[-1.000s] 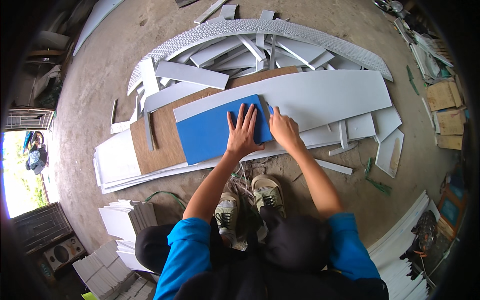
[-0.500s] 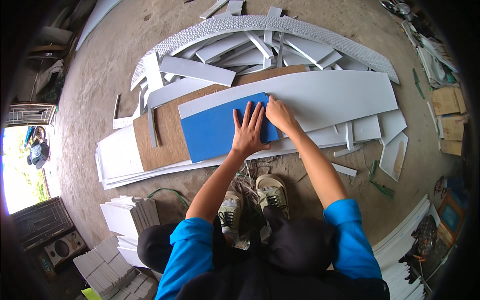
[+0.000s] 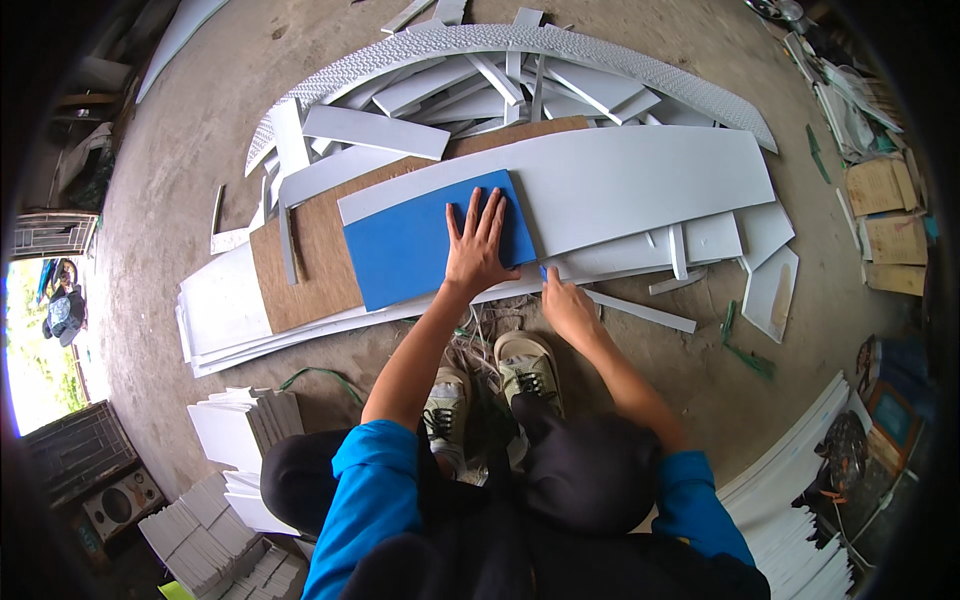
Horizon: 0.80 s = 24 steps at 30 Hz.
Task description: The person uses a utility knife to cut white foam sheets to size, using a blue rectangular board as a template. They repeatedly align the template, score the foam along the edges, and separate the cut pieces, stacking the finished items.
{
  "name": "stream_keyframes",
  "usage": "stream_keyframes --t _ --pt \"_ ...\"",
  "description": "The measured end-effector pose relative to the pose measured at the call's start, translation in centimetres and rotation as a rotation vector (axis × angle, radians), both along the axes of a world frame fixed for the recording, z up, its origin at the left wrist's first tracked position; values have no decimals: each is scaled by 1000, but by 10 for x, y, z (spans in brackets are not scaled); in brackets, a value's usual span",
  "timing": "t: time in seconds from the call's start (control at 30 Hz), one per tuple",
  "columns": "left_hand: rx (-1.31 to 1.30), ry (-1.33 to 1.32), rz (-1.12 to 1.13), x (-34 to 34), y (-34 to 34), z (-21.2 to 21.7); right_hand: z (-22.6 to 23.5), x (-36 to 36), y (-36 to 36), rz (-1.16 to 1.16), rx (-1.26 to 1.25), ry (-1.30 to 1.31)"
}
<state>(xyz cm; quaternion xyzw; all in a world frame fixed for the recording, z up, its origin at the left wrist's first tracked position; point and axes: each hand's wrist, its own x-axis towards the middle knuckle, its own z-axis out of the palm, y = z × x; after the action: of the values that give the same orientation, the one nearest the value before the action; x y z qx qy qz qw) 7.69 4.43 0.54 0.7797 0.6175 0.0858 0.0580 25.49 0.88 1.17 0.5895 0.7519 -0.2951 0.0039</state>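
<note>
A blue rectangular board (image 3: pixel 395 245) lies flat on a long white foam sheet (image 3: pixel 640 175) with a curved far edge. My left hand (image 3: pixel 478 245) presses on the blue board, fingers stretched and spread. Just past the board's near right corner, my right hand (image 3: pixel 572 308) is closed around a slim blue utility knife (image 3: pixel 544 271), mostly hidden in the fingers. The knife's tip is by the white sheet's near edge; its blade cannot be made out. Beneath the sheet lie a brown wooden board (image 3: pixel 305 265) and more white sheets (image 3: pixel 222 300).
Behind the sheets, white offcut strips (image 3: pixel 375 132) lie piled inside a curved textured white strip (image 3: pixel 500 40). Stacks of white pieces (image 3: pixel 245 425) stand at lower left. Cardboard (image 3: pixel 885 190) lies at the right, and long white sheets (image 3: pixel 790 470) at lower right. My shoes (image 3: pixel 525 365) are close to the near edge.
My right hand has come toward me along the blue board's right edge, from its far corner to just past its near one. My left hand stays pressed on the board. The view has shifted slightly.
</note>
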Motion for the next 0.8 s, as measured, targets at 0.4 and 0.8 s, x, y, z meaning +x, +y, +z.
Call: stream_keyframes --t 0.4,0.8 --pt "238 -73 1099 -86 -39 -15 -25 -21 53 -420 126 821" --pt "234 -257 1004 -133 -48 -31 -22 -44 56 -540 108 988"
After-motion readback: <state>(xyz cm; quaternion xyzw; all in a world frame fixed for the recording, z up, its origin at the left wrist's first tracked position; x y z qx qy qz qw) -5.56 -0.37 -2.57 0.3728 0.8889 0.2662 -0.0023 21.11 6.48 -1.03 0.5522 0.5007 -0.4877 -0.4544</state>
